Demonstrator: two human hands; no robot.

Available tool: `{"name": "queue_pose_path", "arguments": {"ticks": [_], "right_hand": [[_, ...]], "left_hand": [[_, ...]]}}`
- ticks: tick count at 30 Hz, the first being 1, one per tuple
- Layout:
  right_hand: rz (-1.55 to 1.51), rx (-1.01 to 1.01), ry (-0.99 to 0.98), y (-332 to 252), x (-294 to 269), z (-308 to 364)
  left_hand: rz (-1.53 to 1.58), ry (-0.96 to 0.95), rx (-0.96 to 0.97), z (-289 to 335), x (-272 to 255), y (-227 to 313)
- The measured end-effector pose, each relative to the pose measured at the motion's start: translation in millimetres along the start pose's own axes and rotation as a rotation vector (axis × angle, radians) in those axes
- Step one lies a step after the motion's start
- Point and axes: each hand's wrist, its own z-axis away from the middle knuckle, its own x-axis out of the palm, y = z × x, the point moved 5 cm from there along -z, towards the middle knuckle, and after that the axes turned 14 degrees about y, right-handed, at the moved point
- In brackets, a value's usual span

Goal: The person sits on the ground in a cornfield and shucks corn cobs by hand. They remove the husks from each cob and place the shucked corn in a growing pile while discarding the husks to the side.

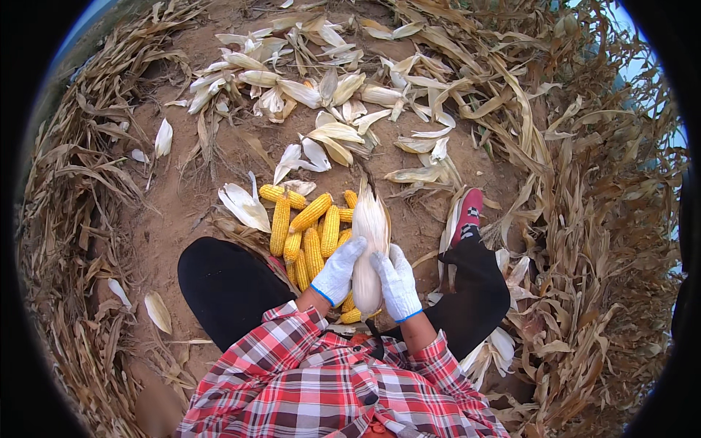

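An ear of corn in its pale dry husk [371,241] stands out between my hands, its dark silk tip pointing away from me. My left hand [339,269], in a white knit glove with a blue cuff, closes on the ear's left side. On the other side my right hand [396,283], gloved alike, grips it with the thumb lying across the husk. The husk is whole around the ear as far as it shows. Just beyond and left of my hands lies a pile of bare yellow corn cobs [312,248], partly hidden by my left hand and the held ear.
Stripped husks [321,87] lie scattered on the brown soil [182,212] ahead. Heaped dry stalks [80,212] border the left, and more stalks [584,241] rise along the right. My bent legs in black trousers [226,285] flank the cobs, with a red shoe [468,212] at the right.
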Motion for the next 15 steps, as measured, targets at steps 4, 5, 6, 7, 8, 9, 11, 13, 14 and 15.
{"name": "queue_pose_path", "arguments": {"ticks": [4,5,6,7,8,9,11,13,14,15], "right_hand": [[-0.002,-0.088,0.040,-9,-7,1],[-0.022,-0.126,0.078,-6,-12,-1],[0.044,-0.167,0.151,-2,-17,0],[0.134,-0.216,0.175,-3,-19,2],[0.225,-0.263,0.198,-4,-21,5],[0.315,-0.311,0.221,-5,-23,9],[0.368,-0.371,0.281,-2,-28,9],[0.421,-0.353,0.322,-5,-35,14],[0.400,-0.246,0.295,3,-39,10],[0.374,-0.257,0.298,9,-42,6]], "left_hand": [[0.005,0.001,-0.040,7,2,-2],[-0.006,0.003,-0.041,8,4,-3],[0.005,-0.022,-0.045,4,3,-8],[-0.020,-0.016,-0.063,3,-1,-12],[-0.046,-0.009,-0.081,2,-5,-15],[-0.071,-0.002,-0.098,1,-9,-18],[-0.158,0.027,-0.041,4,-3,-14],[-0.195,0.031,-0.008,4,-1,-13],[-0.190,0.021,-0.003,3,-2,-13],[-0.184,0.011,0.002,3,-3,-14]]}}
